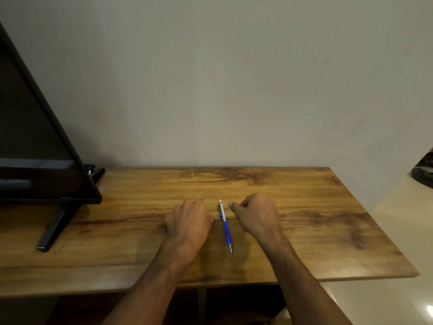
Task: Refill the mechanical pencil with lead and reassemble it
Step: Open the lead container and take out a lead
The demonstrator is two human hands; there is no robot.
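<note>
A mechanical pencil [225,225] with a blue grip and a white upper barrel lies on the wooden table [316,221], its metal tip pointing toward me and its cap end away. My left hand [188,222] rests on the table just left of the pencil, fingers curled into a loose fist with nothing visible in it. My right hand [255,218] rests just right of the pencil, also curled, thumb and forefinger tips close together near the cap end. Neither hand touches the pencil. No lead or lead case is visible.
A black monitor [35,146] on a slanted stand [55,227] occupies the table's left side. A wall rises right behind the table. A dark object [424,172] sits on a pale surface at the far right. The table's near edge runs below my forearms.
</note>
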